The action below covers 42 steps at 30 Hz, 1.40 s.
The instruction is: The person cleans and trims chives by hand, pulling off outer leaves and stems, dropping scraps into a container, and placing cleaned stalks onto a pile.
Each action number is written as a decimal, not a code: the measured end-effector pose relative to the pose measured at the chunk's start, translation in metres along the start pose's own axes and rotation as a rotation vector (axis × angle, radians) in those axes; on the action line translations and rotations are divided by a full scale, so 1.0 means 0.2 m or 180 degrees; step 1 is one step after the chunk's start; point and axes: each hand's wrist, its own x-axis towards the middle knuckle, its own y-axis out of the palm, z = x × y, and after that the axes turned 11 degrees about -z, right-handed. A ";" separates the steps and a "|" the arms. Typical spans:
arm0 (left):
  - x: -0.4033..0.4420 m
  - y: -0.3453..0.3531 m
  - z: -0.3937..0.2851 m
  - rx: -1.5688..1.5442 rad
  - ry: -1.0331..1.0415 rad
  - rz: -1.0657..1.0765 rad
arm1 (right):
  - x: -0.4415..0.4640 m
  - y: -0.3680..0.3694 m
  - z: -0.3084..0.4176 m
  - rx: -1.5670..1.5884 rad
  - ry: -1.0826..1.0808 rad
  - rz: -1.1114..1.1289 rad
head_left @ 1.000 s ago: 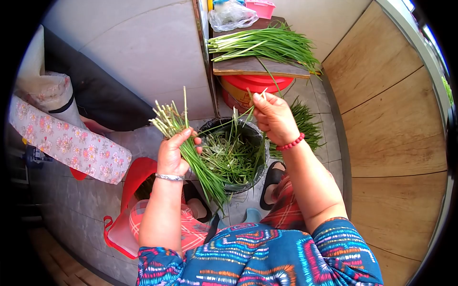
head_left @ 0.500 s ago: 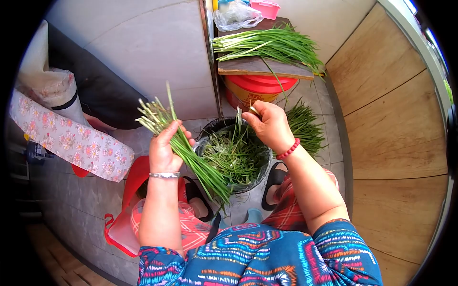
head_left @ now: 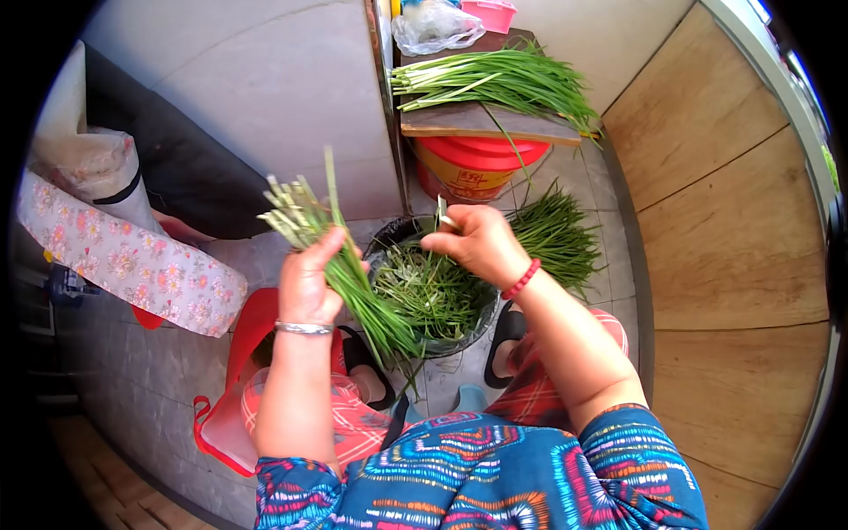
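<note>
My left hand is closed around a bunch of green stalks, pale ends up and to the left, leaves hanging down over the bin's left side. One stalk stands higher than the others. My right hand, thumb and fingers pinched together, is over the upper right of the bin; a small pale piece shows at its fingertips, too small to name. Below both hands, the black-lined bin holds loose green and pale trimmings.
A wooden board on a red-lidded bucket bears a pile of stalks, a plastic bag and a pink container. More greens lie on the floor. A red bag is at left.
My right hand has come down and left, from beside the bucket to over the bin. Thin leaves at its fingertips no longer show. My left hand has shifted slightly left with the bunch.
</note>
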 end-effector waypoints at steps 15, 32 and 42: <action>-0.05 0.06 0.15 0.0783 -0.0115 0.0537 | -0.05 0.03 0.12 0.1617 0.0639 0.0153; 0.05 -0.03 0.07 0.0170 -0.0209 0.0072 | -0.01 -0.10 0.10 0.1824 0.0382 -0.0652; -0.09 0.09 0.21 0.0608 -0.0528 0.0637 | -0.06 0.13 0.03 0.1515 0.0304 -0.0161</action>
